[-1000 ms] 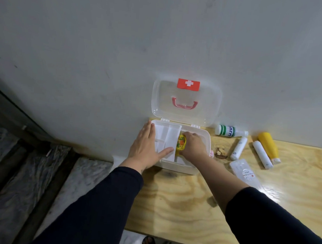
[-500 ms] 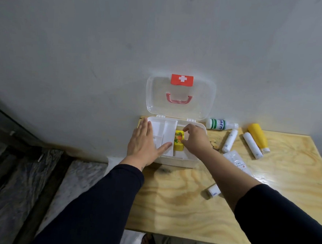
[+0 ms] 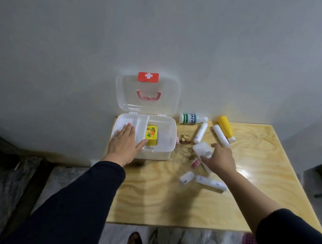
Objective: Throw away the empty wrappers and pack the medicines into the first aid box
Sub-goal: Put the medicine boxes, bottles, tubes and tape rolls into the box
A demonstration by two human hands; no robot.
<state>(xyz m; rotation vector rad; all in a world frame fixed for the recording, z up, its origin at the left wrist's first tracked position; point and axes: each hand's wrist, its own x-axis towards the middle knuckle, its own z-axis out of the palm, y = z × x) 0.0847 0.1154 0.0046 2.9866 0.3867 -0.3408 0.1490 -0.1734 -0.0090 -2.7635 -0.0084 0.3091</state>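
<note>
Clearly mid-pack: first aid box (image 3: 165, 150) open at the table's ten o'clock corner, lid (image 3: 147, 101) propped against the wall, one yellow carton (image 3: 151, 136) already in the middle compartment. Left hand (image 3: 125, 144) flat and spread across the box's left compartment, fingers apart, holding nothing, just pinning the box. Right hand (image 3: 218, 158) hovering low over the clear sachet (image 3: 202, 148) at the box's three o'clock, fingers loosely apart, not yet closed on anything.

Risks, as judged from here:
- Slippery sachet, likely to slide rather than lift; a sweep could knock the small red-labelled item (image 3: 195, 163) just beside it.
- White tubes (image 3: 200, 133) and yellow bottle (image 3: 226, 129) lying on their sides at one o'clock, free to roll if nudged.
- Brown scrap (image 3: 184, 139) beside the box wall, possibly an empty wrapper; easily packed by mistake.
- Box close to the table's left edge; easing the left hand could let it shift.
</note>
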